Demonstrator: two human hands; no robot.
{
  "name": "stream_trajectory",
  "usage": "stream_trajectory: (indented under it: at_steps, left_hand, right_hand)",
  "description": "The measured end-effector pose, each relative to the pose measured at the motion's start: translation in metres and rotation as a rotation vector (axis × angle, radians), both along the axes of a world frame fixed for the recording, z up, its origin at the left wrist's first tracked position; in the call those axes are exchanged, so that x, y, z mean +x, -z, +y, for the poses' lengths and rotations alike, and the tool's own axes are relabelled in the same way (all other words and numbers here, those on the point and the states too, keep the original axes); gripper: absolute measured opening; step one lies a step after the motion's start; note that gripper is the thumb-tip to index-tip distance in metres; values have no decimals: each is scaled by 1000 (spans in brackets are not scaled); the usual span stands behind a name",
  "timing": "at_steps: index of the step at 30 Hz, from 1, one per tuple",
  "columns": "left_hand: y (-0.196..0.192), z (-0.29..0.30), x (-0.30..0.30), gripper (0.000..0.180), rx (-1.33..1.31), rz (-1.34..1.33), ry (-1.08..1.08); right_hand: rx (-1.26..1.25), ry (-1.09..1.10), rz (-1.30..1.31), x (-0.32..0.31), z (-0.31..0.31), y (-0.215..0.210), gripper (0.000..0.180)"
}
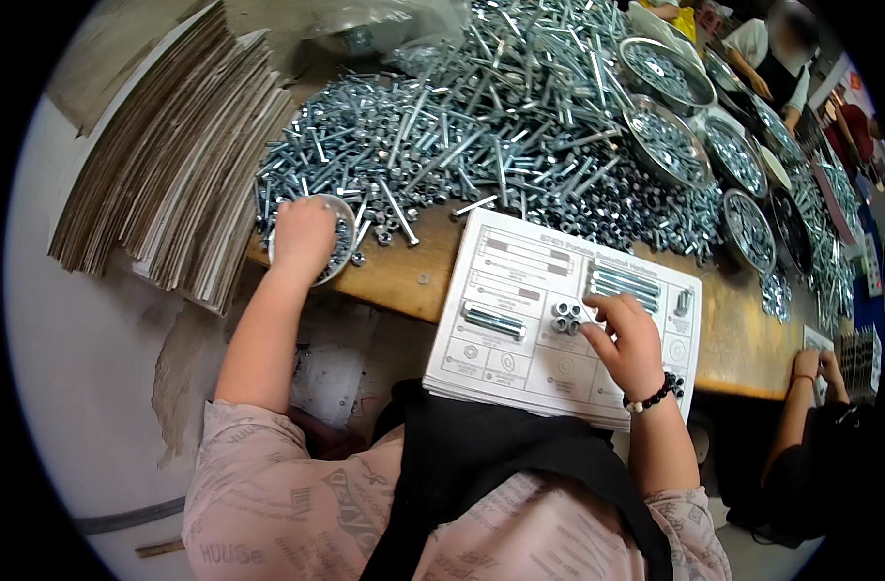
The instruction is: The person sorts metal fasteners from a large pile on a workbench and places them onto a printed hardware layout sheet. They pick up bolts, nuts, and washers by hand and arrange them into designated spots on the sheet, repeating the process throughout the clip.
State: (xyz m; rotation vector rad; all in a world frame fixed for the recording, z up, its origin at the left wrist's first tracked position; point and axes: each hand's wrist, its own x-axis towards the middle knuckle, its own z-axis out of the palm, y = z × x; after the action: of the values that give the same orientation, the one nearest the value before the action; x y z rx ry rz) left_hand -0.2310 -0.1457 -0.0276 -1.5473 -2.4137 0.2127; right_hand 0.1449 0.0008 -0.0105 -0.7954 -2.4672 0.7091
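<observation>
My left hand point(304, 237) reaches into a small round bowl point(348, 215) of metal pieces at the table's near left edge; its fingertips are hidden. A printed sheet with outlined boxes point(534, 373) lies on top of a stack of sheets in front of me. Over the sheet's right part is my right hand point(628, 344), thumb and forefinger apart beside a small cluster of nuts point(565, 318). Long bolts point(625, 281) lie side by side in an upper box, further bolts point(494, 320) in a left box, and a shorter bolt point(684, 301) at the right.
A large heap of bolts and nuts point(442, 126) covers the table behind the sheet. Stacked cardboard sheets point(171, 145) stand at the left. Metal bowls of hardware point(667, 140) line the right side. Another person's hands point(816, 366) are at the right edge, and another person point(777, 63) is beyond.
</observation>
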Motion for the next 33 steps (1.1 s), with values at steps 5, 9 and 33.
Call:
stream_trajectory:
  at_steps: [5, 9, 33]
  left_hand:
    - [3, 8, -16, 14, -3, -157, -92]
    - [-3, 8, -2, 12, 60, -173, -119]
    - [6, 0, 161, 23, -40, -749, 567]
  right_hand:
    - [-21, 83, 63, 24, 11, -3, 24]
    - [-53, 155, 134, 42, 16, -4, 22]
    - [-139, 212, 166, 68, 11, 6, 20]
